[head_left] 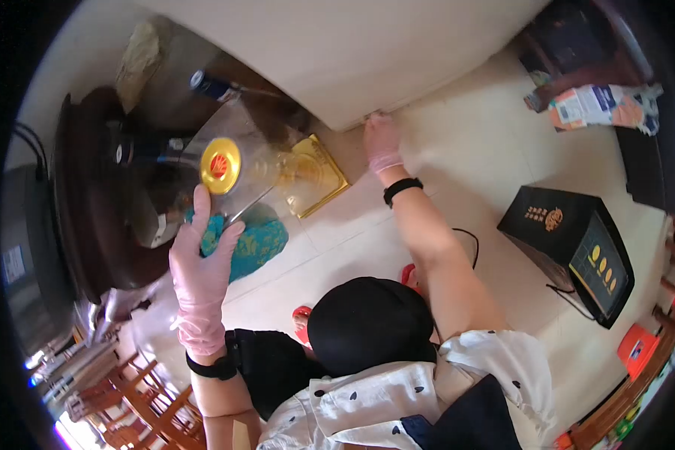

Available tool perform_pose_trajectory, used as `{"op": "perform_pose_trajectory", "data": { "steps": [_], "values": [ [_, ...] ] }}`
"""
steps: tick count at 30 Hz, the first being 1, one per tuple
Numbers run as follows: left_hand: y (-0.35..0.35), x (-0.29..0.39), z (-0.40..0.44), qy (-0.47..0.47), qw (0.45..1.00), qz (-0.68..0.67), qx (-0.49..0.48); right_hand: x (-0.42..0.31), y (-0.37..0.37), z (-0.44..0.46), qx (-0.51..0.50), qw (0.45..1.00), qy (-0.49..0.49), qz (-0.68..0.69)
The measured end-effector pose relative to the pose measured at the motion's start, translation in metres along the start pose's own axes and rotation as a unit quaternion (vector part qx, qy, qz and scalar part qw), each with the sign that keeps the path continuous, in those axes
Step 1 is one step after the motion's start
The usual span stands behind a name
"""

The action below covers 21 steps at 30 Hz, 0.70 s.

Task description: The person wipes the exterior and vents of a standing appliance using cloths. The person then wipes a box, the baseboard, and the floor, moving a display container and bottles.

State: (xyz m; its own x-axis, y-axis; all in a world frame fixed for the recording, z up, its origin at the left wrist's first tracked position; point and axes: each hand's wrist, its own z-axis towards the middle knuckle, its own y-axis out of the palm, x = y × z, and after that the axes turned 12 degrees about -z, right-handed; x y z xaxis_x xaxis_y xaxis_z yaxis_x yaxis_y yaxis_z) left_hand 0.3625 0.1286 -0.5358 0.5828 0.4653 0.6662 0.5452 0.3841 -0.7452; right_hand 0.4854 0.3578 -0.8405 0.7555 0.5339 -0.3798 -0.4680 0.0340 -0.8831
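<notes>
My left hand, in a pink glove, is stretched out at the left with index finger and thumb apart. Its index fingertip meets the lower edge of a round gold lid or disc with a red emblem, by some clear plastic. I cannot tell whether the hand bears any weight. Just beyond the thumb lies a teal patterned cloth or bag. My right hand, also gloved in pink, is closed at the lower edge of a large pale panel. Whatever its fingers hold is hidden.
A flat gold box lies between my hands. Dark wooden furniture lines the left. A black gift box stands on the tiled floor at right, below a crumpled printed bag. Wooden chairs are at lower left.
</notes>
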Motion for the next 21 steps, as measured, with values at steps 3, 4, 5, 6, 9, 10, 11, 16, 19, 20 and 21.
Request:
{"op": "perform_pose_trajectory", "data": {
  "steps": [3,4,5,6,9,10,11,16,19,20,21],
  "values": [
    [0.002,0.003,-0.001,-0.004,1.0,-0.025,0.011,-0.019,0.012,-0.013,-0.128,0.987,0.076,-0.052],
    [0.002,-0.002,0.0,0.001,0.999,-0.03,0.013,-0.029,0.006,-0.02,-0.083,0.996,0.013,-0.033],
    [0.003,-0.003,0.002,0.009,0.999,-0.035,0.019,-0.03,0.007,-0.019,-0.032,0.998,-0.047,-0.015],
    [0.003,-0.005,0.001,0.014,0.999,-0.029,0.015,-0.023,0.006,-0.011,-0.064,0.995,-0.052,-0.049],
    [-0.001,-0.005,0.001,0.014,1.0,-0.003,0.017,0.005,0.004,0.003,-0.048,0.998,0.05,0.0],
    [-0.001,0.001,0.001,0.009,1.0,0.006,0.019,-0.012,0.003,0.0,0.016,0.994,0.105,0.025],
    [-0.001,0.003,-0.001,0.004,1.0,0.015,0.015,-0.024,0.013,-0.007,0.008,0.995,0.098,0.025],
    [-0.001,-0.006,0.002,0.007,1.0,0.002,0.012,0.002,0.041,-0.009,0.044,0.996,-0.036,-0.068],
    [-0.003,-0.004,-0.001,0.012,1.0,-0.013,0.023,0.01,0.002,0.006,0.065,0.991,0.079,0.088],
    [-0.004,-0.002,-0.001,0.004,1.0,-0.004,0.015,-0.002,-0.004,0.001,0.058,0.992,0.072,0.087],
    [-0.003,0.0,-0.002,0.0,1.0,0.003,0.003,-0.021,-0.008,-0.007,-0.043,0.999,0.018,-0.018]
  ]
}}
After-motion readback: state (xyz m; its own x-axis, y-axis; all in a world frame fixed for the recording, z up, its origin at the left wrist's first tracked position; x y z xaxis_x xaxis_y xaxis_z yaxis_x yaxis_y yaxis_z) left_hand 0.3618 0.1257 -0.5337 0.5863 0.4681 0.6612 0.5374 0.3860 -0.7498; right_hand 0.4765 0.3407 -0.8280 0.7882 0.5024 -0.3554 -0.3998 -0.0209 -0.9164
